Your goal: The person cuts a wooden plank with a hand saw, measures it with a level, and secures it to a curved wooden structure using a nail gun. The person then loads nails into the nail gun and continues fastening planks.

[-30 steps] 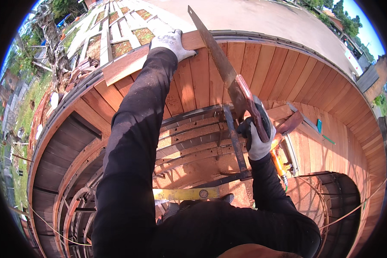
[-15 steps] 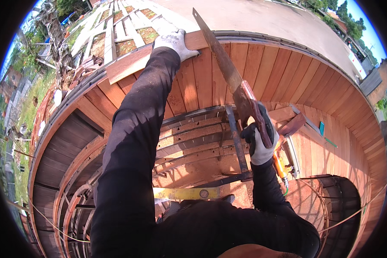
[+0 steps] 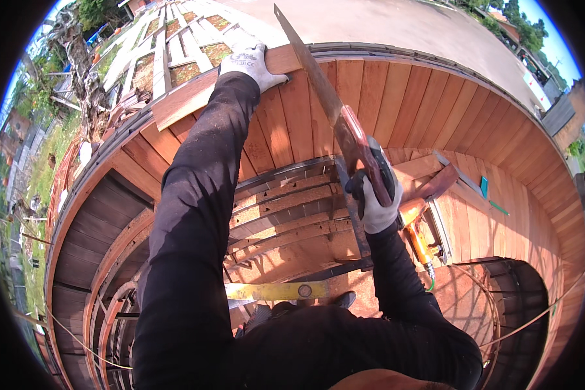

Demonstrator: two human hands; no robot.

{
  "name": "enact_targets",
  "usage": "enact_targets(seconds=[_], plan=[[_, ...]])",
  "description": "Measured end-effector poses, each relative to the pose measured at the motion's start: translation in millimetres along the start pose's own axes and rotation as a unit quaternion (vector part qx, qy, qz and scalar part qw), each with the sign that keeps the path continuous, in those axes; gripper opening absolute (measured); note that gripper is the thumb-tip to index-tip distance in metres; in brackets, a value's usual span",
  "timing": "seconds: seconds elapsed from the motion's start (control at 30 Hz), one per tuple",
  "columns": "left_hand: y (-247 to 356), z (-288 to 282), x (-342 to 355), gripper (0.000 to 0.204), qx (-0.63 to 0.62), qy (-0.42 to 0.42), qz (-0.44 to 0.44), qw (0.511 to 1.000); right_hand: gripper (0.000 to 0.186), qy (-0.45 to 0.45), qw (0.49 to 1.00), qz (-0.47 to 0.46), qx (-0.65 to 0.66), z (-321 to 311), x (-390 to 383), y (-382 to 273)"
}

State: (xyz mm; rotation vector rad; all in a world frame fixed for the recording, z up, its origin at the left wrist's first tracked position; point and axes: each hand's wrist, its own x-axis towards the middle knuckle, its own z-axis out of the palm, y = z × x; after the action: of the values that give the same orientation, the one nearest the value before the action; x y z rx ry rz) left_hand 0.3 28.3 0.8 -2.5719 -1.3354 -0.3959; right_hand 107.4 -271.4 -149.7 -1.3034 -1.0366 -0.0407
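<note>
My left hand (image 3: 248, 67), in a white glove, is clamped over a loose wooden board (image 3: 183, 104) lying along the curved outer rim. Its thumb points right, toward the saw; the fingertips are partly hidden. A handsaw (image 3: 318, 81) with a red-brown handle sits in my right hand (image 3: 378, 201), gloved in white and dark grey, with the fingers wrapped round the grip. The blade slants up and left, crossing the board's right end just beside my left thumb. Whether the teeth bite into the wood, I cannot tell.
Reddish planks (image 3: 396, 97) line the curved top around me. An orange power tool (image 3: 420, 244) with a green hose rests right of my right forearm, near wood offcuts (image 3: 439, 182). A yellow level (image 3: 276, 290) lies close to my body. Framing ribs (image 3: 286, 211) span the opening below.
My right hand has pushed the saw forward and slightly left, so its tip reaches farther out. The left hand keeps its hold on the board. The whole view has shifted a little.
</note>
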Motion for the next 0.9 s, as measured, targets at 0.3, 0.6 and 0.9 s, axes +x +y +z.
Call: enact_targets(seconds=[0.3, 0.6, 0.9], plan=[[-1, -7, -4, 0.086, 0.012, -0.027, -0.009, 1.0, 0.061, -0.088, 0.99, 0.101, 0.05, -54, -49, -25], [9, -18, -3, 0.09, 0.0, -0.019, 0.013, 1.0, 0.047, 0.023, 0.997, -0.043, 0.064, 35, 51, -33], [13, -9, 2, 0.096, 0.032, -0.031, -0.015, 0.999, 0.061, -0.129, 0.985, 0.087, 0.069, -51, -23, -45]])
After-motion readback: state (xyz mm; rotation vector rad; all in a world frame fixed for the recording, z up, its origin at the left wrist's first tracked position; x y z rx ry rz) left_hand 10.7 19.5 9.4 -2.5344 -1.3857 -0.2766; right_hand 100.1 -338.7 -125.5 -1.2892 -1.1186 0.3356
